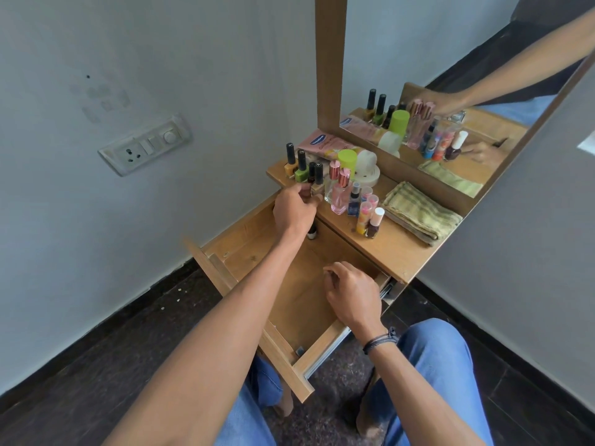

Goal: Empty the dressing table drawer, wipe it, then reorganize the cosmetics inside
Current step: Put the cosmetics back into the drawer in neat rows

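We see the left hand stretched to the light-brown wooden table top, thumb and fingertips pinching a small dark-capped nail-polish bottle at the hand's twelve o'clock, inside a crowded row of similar bottles. The right hand hangs over the open wooden drawer with fingers curled under; we cannot tell whether it holds anything. The drawer looks almost emptied: one small dark bottle stands at its far end, at six o'clock just below the left wrist. The green striped folded cloth lies unused at three o'clock on the table. The danger, as we judge it, is a domino fall: the two pink glass perfume bottles stand just beside the knuckles at three o'clock, and a careless release or pull-back could topple them
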`<state>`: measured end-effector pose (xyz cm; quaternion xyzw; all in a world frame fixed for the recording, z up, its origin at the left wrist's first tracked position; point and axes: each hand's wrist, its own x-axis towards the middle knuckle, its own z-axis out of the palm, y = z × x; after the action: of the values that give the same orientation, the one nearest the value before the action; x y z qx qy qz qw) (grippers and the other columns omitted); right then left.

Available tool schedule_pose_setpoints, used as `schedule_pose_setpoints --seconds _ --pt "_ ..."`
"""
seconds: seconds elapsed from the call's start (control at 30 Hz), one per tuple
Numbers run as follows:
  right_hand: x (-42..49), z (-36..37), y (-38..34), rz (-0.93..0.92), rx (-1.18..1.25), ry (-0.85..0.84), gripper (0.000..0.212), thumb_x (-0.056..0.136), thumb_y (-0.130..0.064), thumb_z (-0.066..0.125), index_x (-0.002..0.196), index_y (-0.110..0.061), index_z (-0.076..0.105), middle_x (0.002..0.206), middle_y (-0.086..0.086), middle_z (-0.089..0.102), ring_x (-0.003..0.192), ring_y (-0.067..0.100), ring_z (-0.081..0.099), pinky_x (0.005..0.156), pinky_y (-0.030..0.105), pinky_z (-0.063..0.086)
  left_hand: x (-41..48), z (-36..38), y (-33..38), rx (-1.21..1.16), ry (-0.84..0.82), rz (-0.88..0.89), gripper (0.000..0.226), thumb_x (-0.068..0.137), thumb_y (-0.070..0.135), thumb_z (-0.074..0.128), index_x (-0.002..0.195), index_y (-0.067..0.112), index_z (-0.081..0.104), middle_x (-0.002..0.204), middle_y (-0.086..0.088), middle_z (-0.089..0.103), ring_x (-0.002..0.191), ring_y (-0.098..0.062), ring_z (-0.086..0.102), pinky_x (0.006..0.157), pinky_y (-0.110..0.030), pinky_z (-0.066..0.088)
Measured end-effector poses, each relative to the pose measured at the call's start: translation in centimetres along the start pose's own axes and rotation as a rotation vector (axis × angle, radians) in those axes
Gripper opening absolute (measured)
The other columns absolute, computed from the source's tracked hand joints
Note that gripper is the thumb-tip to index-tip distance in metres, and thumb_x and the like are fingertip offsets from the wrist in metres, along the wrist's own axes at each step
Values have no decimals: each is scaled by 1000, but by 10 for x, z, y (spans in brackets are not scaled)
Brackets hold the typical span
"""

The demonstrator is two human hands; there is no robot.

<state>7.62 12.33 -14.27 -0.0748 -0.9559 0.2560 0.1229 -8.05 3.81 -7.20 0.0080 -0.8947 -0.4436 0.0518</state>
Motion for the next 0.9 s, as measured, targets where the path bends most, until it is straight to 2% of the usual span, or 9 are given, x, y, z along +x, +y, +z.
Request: schedule_pose_setpoints --seconds 0.27,0.47,0.63,0.73,0.8,0.9 --pt "0 0 1 -6 -19 17 15 98 -27 61 103 -25 75 96 -11 73 76 8 67 60 24 56 2 3 0 35 36 9 23 88 32 77 105 17 74 104 3 73 96 -17 68 84 -39 57" --pt "0 1 1 -11 -5 20 14 98 -27 62 103 -24 75 95 -9 73 76 8 67 62 23 56 -5 0 -2 42 63 77 22 93 30 71 108 15 71 110 4 71 98 -11 63 83 -27 49" --pt "0 1 1 -11 2 18 14 98 -28 62 103 -24 74 96 -9 73 77 9 67 63 28 59 -15 -5 -12 -3 110 92 15 92 31 70 99 17 71 98 6 72 88 -10 65 77 -28 54" --pt "-1 -1 0 -9 2 9 14 98 -27 62 103 -24 75 96 -10 73 78 9 68 64 28 59 -25 -14 -20 -31 133 86 13 93 29 70 98 17 72 93 6 72 80 -6 65 69 -20 52" --pt "0 -2 0 -10 15 6 15 98 -26 61 104 -24 74 98 -10 73 79 9 67 65 27 58 -33 -23 -27 -43 132 79 14 93 27 70 101 15 72 92 6 72 77 -2 63 63 -8 47" --pt "4 -7 -2 16 147 26 16 99 -21 61 108 -23 73 103 -11 70 79 3 64 66 19 52 -46 -41 -41 -37 116 76 15 92 26 71 102 14 73 90 5 72 76 0 64 59 -4 45"
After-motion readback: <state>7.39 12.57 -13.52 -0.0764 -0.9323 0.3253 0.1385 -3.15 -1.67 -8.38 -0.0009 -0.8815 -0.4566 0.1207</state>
